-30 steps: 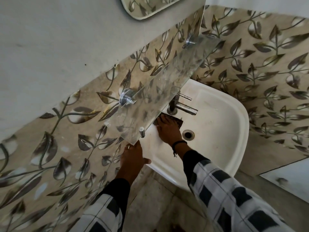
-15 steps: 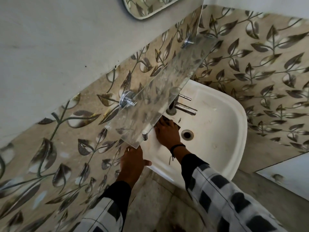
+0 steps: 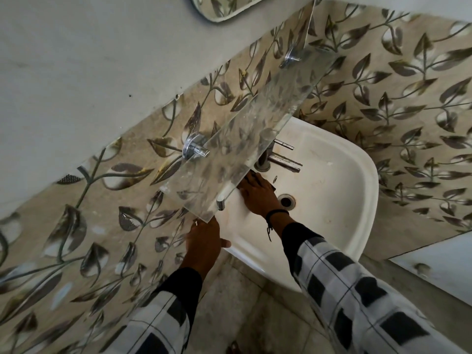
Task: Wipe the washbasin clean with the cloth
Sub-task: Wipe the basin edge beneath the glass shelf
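Two hands: right hand [image 3: 258, 198] flat on one dark cloth [image 3: 272, 186] inside one washbasin [image 3: 339, 200]; left hand [image 3: 204, 241] at rim, grip unclear.

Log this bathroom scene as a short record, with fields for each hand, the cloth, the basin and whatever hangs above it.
right hand: presses flat on the cloth inside the washbasin
cloth: dark, mostly hidden under the right hand, between the tap and the drain
left hand: rests on the washbasin's near left corner, thumb out
washbasin: white, brownish stains near the tap
glass shelf: mounted on the wall above the washbasin's left side, covering part of it from view
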The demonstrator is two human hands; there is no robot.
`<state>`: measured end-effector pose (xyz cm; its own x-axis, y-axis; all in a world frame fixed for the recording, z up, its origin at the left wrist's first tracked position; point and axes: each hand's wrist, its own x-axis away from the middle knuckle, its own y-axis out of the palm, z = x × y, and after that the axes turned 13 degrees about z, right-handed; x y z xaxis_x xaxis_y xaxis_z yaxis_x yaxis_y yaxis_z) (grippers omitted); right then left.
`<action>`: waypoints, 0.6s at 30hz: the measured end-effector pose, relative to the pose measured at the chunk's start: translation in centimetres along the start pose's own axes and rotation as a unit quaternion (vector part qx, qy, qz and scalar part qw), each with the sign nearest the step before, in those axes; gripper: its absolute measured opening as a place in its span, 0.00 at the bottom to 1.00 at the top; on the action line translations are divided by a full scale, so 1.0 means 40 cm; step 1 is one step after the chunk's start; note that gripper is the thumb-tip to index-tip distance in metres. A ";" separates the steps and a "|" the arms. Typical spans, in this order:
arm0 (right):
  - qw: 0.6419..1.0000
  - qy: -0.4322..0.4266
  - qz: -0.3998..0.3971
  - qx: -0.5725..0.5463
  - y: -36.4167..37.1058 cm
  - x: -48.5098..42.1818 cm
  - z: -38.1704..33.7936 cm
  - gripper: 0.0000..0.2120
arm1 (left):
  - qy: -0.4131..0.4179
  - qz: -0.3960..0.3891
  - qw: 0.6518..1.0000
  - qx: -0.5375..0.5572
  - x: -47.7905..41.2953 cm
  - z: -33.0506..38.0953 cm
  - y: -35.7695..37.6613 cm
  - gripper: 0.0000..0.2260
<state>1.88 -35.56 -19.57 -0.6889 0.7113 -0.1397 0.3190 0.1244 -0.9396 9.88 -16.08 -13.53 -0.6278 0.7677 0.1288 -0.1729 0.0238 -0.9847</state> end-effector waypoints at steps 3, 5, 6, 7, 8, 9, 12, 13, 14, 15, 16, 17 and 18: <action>1.000 -0.004 -0.010 0.013 0.026 -0.022 0.048 0.36 | -0.002 0.000 1.000 -0.005 -0.007 0.003 0.003 0.46; 1.000 0.008 -0.003 -0.003 0.014 -0.013 0.026 0.34 | -0.008 -0.011 1.000 -0.003 -0.011 0.005 0.005 0.46; 1.000 0.007 0.017 -0.017 0.011 -0.003 0.007 0.32 | -0.013 -0.017 1.000 -0.002 -0.011 0.005 0.004 0.47; 0.999 0.004 0.036 -0.026 0.003 0.014 -0.015 0.30 | -0.016 -0.023 1.000 -0.003 -0.009 0.005 0.005 0.49; 0.999 -0.005 0.041 -0.033 -0.004 0.033 -0.032 0.29 | -0.018 -0.026 1.000 -0.002 -0.008 0.005 0.007 0.50; 0.999 -0.022 0.030 -0.035 -0.012 0.051 -0.040 0.28 | -0.020 -0.027 0.999 0.003 -0.009 0.005 0.008 0.50; 0.996 -0.093 0.010 -0.001 -0.037 0.067 -0.020 0.26 | -0.025 -0.032 0.999 0.018 -0.013 0.003 0.008 0.48; 0.996 -0.092 -0.005 0.010 -0.049 0.057 -0.014 0.26 | -0.024 -0.035 0.999 0.018 -0.015 0.004 0.005 0.47; 0.996 -0.084 -0.017 0.019 -0.057 0.043 -0.013 0.25 | -0.022 -0.037 0.999 0.013 -0.016 0.006 0.002 0.47; 0.997 -0.067 -0.028 0.020 -0.064 0.034 -0.017 0.26 | -0.021 -0.039 0.999 0.006 -0.016 0.008 -0.002 0.47; 0.998 -0.052 -0.029 0.015 -0.065 0.029 -0.024 0.26 | -0.020 -0.038 0.999 0.000 -0.015 0.011 -0.005 0.47; 0.999 -0.040 -0.028 0.009 -0.065 0.030 -0.034 0.26 | -0.019 -0.037 0.999 -0.005 -0.015 0.014 -0.007 0.47; 0.999 -0.028 -0.024 0.002 -0.062 0.032 -0.042 0.26 | -0.015 -0.036 0.999 -0.006 -0.016 0.016 -0.010 0.47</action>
<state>1.31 -33.81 -16.88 -0.7384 0.6650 -0.1121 0.2828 0.1545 -0.9467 9.88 -17.00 -13.13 -0.6374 0.7436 0.2018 -0.2084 0.0857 -0.9743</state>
